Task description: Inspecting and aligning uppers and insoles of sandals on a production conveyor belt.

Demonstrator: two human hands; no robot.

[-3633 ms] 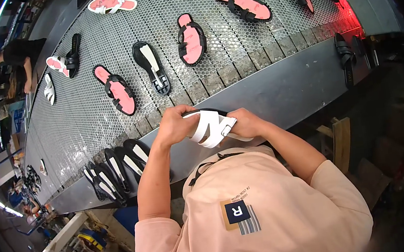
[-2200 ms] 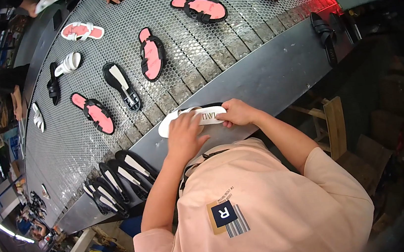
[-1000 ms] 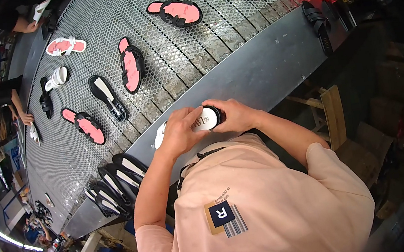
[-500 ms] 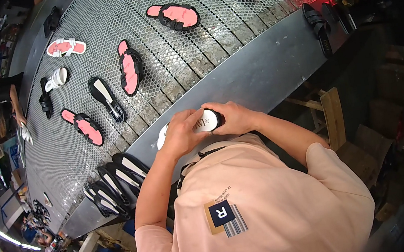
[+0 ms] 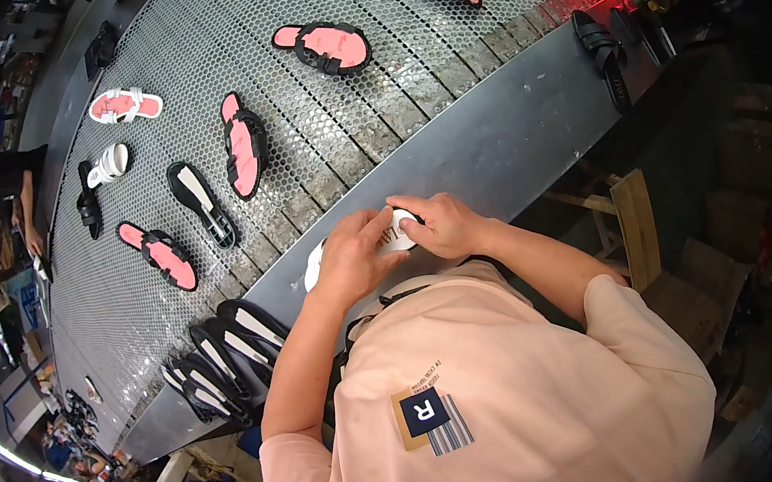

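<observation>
Between my hands, close to my body at the metal ledge, is a white sandal (image 5: 392,237) with dark lettering on its heel. My left hand (image 5: 356,256) wraps over its middle, hiding most of it; a white end shows past the knuckles. My right hand (image 5: 441,226) grips the heel, with the thumb pressed on the white footbed. Whether straps lie beneath the left hand cannot be seen.
A honeycomb-patterned conveyor (image 5: 318,144) carries several black and white sandals, many with pink footbeds. Black soles (image 5: 218,355) crowd the ledge left of me. A black sandal (image 5: 601,55) lies at the right, near red light. Another person (image 5: 14,198) works across at the left.
The sandals on the conveyor have shifted slightly left and nearer. My right thumb has moved onto the heel of the white sandal, covering part of the lettering.
</observation>
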